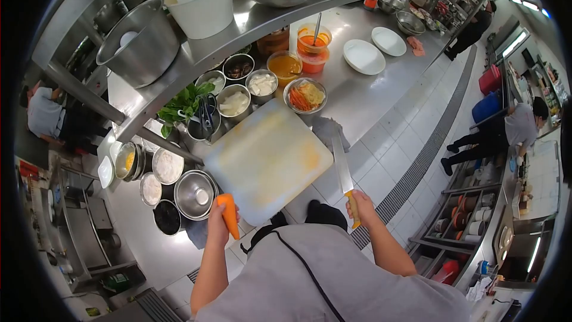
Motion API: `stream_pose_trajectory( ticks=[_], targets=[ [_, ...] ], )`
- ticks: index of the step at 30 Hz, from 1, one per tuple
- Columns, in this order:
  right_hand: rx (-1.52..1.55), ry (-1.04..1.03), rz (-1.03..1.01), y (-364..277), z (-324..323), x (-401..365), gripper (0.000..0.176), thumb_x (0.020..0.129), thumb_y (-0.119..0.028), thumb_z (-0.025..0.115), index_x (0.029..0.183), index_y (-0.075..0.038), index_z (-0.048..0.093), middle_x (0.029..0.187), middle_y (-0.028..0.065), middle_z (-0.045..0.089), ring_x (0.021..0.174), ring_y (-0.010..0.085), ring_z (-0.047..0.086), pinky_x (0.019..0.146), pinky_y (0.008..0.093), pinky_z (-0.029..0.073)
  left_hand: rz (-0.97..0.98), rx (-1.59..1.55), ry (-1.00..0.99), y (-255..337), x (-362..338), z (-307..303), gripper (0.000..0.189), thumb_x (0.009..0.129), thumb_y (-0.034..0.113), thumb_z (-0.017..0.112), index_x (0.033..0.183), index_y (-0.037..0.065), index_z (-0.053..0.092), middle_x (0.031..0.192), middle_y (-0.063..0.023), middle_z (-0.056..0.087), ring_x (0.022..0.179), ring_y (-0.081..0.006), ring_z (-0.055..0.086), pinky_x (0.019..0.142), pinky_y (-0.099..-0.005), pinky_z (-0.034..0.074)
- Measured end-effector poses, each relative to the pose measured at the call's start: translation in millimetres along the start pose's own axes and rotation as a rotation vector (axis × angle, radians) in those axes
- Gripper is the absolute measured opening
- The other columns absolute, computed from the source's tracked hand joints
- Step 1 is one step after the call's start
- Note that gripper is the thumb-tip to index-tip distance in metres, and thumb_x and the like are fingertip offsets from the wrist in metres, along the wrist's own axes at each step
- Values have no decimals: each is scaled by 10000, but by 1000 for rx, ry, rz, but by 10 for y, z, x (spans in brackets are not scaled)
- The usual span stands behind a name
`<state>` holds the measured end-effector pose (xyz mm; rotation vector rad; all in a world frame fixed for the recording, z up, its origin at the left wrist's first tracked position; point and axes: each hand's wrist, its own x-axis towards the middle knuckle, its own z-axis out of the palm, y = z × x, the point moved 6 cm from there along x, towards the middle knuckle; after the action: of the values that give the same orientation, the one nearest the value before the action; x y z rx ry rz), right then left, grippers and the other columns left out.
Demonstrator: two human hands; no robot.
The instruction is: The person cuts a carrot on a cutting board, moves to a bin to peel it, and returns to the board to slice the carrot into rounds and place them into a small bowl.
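Observation:
My left hand point(219, 226) is closed around a peeled carrot point(228, 213), held near the lower left corner of the cutting board point(262, 161). The board is pale, with yellow-orange stains. In my right hand point(361, 207) is a chef's knife point(343, 170) with a yellow handle, its wide blade pointing away from me, just right of the board. Behind the blade tip a grey cloth point(328, 133) lies at the table edge. Beyond the board sits a bowl of shredded carrot and other pale shreds point(305, 96). Stacked steel bowls point(195, 194) stand left of the carrot.
Containers of sauce point(285, 67), white pieces point(262, 84) and powder point(167, 165) crowd the board's far and left sides. Leafy greens point(186, 102) stand near a shelf post. An overhead shelf point(238, 27) holds pots. White plates point(364, 57) lie farther right. Other people point(524, 125) work nearby.

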<state>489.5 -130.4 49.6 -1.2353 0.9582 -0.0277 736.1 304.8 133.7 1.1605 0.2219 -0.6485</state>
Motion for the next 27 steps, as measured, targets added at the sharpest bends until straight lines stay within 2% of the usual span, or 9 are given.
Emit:
stream_pose_trajectory(
  ticks=[2,4,7,10,12,16,18,24,27],
  targets=[
    [185,-160,141,208,-178,-11,425,1115,-447,531,1066,-33,612,722,116,640,518,194,584,458,332,466,6,124,2,2,106,177,383,1047,246,535,1380,58,556,1027,-123,679,799,-189,660,714,-334,551],
    [136,-238,182,428,-534,-198,402,1112,-435,532,1099,-40,606,747,114,642,477,213,560,440,347,469,7,306,-17,14,211,329,431,1038,213,598,1432,48,546,1097,-134,699,882,-191,680,783,-335,560],
    [25,-130,206,782,-1145,-580,357,1081,-384,623,1048,-30,655,704,87,627,528,181,583,467,321,473,160,492,-58,-51,362,533,476,1018,197,668,1456,53,550,1124,-121,700,944,-178,683,844,-311,558],
    [-99,-47,110,520,-1325,-665,327,1065,-350,658,1059,-24,676,721,68,637,558,158,595,490,319,493,309,755,-22,-85,455,787,534,982,226,737,1451,36,567,1196,-135,700,1045,-247,700,930,-362,562],
    [-199,-49,19,214,-1179,-665,319,1059,-337,670,1079,-19,686,737,58,649,583,143,610,508,316,505,377,962,1,-60,548,1007,556,967,247,752,1446,30,572,1226,-153,702,1081,-291,706,952,-398,566],
    [-847,-208,-433,-972,-349,-83,316,1010,-309,716,1238,-92,685,922,171,749,815,362,745,723,430,582,489,1222,33,-84,1032,1487,659,902,306,803,1462,42,579,1279,-207,683,1172,-399,668,1024,-487,539],
    [-858,-283,-619,-1284,82,162,328,996,-300,703,1261,-113,659,997,225,744,932,458,715,804,504,579,469,1246,88,-128,1194,1589,684,884,320,814,1468,48,582,1300,-214,674,1203,-415,649,1043,-500,530],
    [-1324,-400,-594,-1422,798,480,276,984,-242,629,1183,-52,597,994,221,750,943,450,720,798,565,571,475,1473,263,-151,1204,1678,785,849,301,836,1525,69,512,1436,-207,592,1316,-420,575,1083,-509,491],
    [-1290,-401,-611,-1556,898,317,245,991,-222,598,1160,-43,591,967,229,744,919,453,723,791,587,566,631,1491,274,-98,1087,1670,799,840,272,828,1535,78,486,1491,-224,538,1354,-429,540,1121,-536,451]
  ],
)
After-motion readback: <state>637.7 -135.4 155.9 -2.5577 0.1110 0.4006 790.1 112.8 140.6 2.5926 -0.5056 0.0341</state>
